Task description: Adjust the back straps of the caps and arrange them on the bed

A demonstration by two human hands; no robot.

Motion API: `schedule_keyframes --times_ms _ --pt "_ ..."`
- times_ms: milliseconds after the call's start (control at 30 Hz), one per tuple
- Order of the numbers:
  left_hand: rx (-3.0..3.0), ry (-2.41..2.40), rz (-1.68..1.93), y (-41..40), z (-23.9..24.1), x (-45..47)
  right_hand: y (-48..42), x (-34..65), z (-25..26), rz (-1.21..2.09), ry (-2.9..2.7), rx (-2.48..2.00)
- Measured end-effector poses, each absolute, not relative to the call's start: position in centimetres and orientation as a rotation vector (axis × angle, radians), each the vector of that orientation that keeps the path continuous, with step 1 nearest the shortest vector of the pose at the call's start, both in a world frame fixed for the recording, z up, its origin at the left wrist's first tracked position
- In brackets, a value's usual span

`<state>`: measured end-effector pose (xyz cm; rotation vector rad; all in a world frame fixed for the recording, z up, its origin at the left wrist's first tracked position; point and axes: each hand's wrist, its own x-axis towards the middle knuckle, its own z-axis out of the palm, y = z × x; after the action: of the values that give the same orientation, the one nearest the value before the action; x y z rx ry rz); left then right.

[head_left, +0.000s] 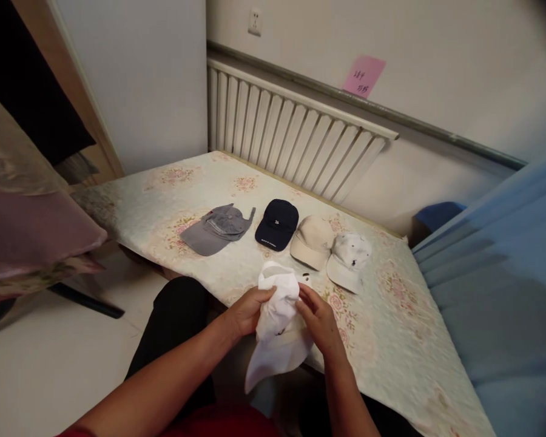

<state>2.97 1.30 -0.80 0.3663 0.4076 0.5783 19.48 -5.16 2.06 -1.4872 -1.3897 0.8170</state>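
Observation:
A white baseball cap [277,309] is held between both hands over the near edge of the bed, its brim pointing down toward my lap and its strap end up. My left hand [249,309] grips the cap's left side, thumb on top. On the right side, my right hand [317,315] pinches the cloth near the strap; its fingertips are partly hidden behind the cap. Beyond the hands lie a grey cap [221,229], a navy cap [277,224], a beige cap [313,241] and a white patterned cap [349,261]. Two tiny dark bits [306,276] rest near my right hand.
The caps lie on a floral-covered bed [404,340]. A white radiator [277,127] runs along the wall behind it. At right hangs a blue curtain [495,273]; at left stands a cloth-draped chair [31,237]. A pink note [364,76] is on the wall.

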Motion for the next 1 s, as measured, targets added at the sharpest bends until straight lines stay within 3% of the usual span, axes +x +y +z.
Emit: schedule_keyframes --times_ms 200,700,1000 --pt "0.337 0.460 0.522 1.1 -0.4 2.5 -5.7 18.8 2.9 0.660 -1.451 -1.644" --pt "0.566 0.304 0.419 1.0 0.9 1.0 -6.0 19.8 3.9 1.064 -1.164 -1.473" --pt "0.468 0.334 0.467 -0.1 1.5 0.9 -5.9 19.7 4.0 0.928 -1.134 -1.504"
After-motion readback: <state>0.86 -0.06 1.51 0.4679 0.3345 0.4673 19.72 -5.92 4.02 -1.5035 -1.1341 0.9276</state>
